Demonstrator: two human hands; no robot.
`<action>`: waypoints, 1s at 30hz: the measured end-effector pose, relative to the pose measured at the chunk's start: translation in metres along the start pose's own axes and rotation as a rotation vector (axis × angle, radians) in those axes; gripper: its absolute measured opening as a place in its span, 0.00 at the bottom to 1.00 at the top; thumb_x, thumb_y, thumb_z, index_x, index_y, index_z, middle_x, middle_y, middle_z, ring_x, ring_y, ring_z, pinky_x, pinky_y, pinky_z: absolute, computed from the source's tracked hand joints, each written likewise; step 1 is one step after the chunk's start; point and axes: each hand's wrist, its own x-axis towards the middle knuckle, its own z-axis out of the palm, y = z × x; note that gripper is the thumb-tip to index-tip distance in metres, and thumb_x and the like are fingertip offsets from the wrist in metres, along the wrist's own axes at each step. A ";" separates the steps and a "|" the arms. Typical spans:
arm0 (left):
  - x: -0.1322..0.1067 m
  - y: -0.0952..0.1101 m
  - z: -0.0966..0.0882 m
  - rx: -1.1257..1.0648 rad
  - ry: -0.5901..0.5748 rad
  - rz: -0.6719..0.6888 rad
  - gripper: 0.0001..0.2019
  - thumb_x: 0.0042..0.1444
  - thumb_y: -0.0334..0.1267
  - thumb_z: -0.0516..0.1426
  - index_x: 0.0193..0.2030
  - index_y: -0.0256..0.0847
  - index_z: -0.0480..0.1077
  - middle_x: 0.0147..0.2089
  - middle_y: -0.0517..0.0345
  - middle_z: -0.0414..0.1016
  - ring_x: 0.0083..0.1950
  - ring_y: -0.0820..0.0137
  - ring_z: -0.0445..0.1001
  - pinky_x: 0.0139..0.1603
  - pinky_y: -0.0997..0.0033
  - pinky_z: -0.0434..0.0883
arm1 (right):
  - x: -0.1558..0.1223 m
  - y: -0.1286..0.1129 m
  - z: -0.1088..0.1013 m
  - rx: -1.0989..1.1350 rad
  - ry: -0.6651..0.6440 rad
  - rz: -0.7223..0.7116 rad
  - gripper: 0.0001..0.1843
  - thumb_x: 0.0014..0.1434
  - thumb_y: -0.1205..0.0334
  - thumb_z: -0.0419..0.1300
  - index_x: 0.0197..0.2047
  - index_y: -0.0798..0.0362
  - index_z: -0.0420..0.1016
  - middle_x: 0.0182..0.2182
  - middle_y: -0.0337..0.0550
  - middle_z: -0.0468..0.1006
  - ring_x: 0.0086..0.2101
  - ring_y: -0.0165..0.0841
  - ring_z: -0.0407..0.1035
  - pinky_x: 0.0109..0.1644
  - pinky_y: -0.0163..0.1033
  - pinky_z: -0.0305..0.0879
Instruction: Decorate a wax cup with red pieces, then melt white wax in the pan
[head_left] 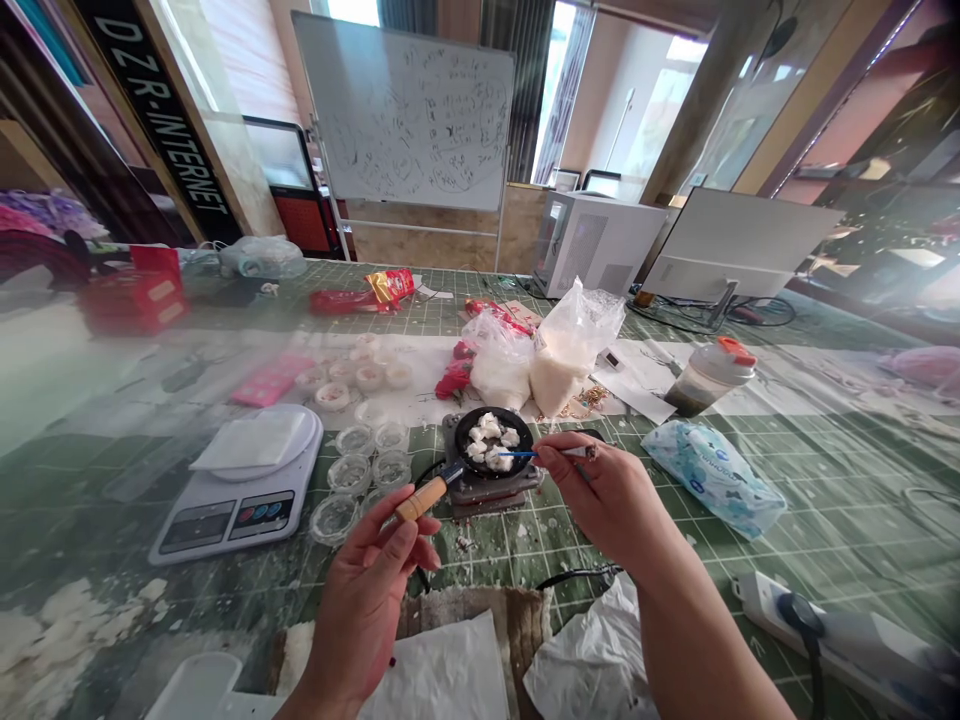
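Note:
A small black pan (pixel 493 440) with white chunks in it sits on a little grey heater plate (pixel 487 485). Its wooden handle (pixel 421 497) points toward me. My left hand (pixel 371 590) pinches the end of that handle between thumb and fingers. My right hand (pixel 600 490) is closed on a thin blue stick (pixel 517 454), whose tip reaches into the white chunks in the pan.
A white kitchen scale (pixel 240 485) stands to the left, with several small clear cups (pixel 360 470) beside it. Plastic bags of white material (pixel 555 360) lie behind the pan. A tissue pack (pixel 712 475), a shaker bottle (pixel 709 375) and a power strip (pixel 817 625) lie right.

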 end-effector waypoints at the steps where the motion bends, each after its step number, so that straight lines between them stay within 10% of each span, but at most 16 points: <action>1: 0.000 0.000 0.000 0.001 0.000 -0.001 0.18 0.51 0.37 0.61 0.50 0.42 0.70 0.33 0.54 0.78 0.28 0.75 0.70 0.34 0.73 0.69 | 0.000 0.000 0.001 0.003 -0.004 -0.002 0.12 0.63 0.58 0.49 0.38 0.51 0.73 0.28 0.37 0.76 0.30 0.28 0.69 0.36 0.31 0.61; 30: -0.004 0.004 0.004 -0.008 0.020 -0.006 0.19 0.48 0.37 0.63 0.48 0.41 0.71 0.32 0.53 0.78 0.27 0.74 0.70 0.33 0.72 0.69 | 0.004 0.008 0.003 0.026 0.157 0.064 0.12 0.61 0.57 0.52 0.38 0.51 0.75 0.35 0.41 0.79 0.35 0.32 0.73 0.39 0.34 0.66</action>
